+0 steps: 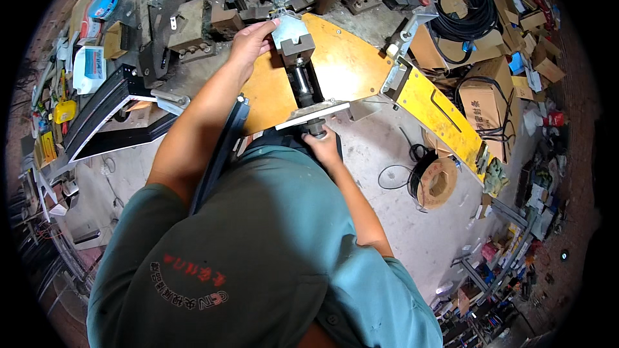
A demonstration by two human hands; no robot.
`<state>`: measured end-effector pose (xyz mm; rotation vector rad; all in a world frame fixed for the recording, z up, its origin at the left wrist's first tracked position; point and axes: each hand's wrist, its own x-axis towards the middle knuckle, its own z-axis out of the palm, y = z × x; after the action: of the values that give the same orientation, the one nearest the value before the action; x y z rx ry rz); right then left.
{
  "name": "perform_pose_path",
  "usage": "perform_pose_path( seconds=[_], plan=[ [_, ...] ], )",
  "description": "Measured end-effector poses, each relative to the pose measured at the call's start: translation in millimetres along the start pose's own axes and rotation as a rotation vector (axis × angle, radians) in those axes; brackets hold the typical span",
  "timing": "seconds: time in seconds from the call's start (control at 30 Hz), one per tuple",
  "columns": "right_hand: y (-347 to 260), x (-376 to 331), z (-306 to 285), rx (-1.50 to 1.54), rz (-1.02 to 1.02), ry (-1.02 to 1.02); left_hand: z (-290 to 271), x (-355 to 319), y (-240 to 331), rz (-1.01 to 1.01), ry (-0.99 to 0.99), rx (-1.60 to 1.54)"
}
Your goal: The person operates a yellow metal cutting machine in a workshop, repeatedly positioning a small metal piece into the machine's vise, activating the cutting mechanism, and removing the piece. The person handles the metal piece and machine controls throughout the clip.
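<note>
My left hand (253, 42) pinches the left edge of a small bluish-grey metal plate (290, 28). The plate lies under a dark steel block (297, 50) at the top of a slot in a yellow-brown machine table (345, 51). A shiny metal shaft (302, 81) runs down that slot toward me. Close to my body, my right hand (324, 147) is closed around a dark knob-like handle (315, 127), just below a pale flat bar (314, 116) at the table's near edge. The far side of its fingers is hidden.
A yellow slotted arm (442, 119) extends to the right. Dark steel blocks (191, 24) stand on the bench behind. A coil of black cable (461, 6) and cardboard boxes (487, 100) lie at right, a cable spool (436, 182) on the floor. Black curved frame pieces (106, 113) stand left.
</note>
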<state>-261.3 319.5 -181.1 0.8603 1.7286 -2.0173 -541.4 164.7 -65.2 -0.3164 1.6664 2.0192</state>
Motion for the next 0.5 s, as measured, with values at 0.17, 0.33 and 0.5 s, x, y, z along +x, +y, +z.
perform_pose_path(
  seconds=[0.17, 0.33, 0.5],
  plan=[
    [-10, -4, 1, -0.263, -0.182, 0.148, 0, -1, 3, -0.014, 0.008, 0.01],
    [-11, -8, 13, -0.344, -0.255, 0.237, -2, -3, 2, 0.0, 0.004, 0.008],
    [-16, -2, -1, 0.059, -0.004, -0.066, -1, -3, 2, -0.017, 0.022, 0.018]
  ],
)
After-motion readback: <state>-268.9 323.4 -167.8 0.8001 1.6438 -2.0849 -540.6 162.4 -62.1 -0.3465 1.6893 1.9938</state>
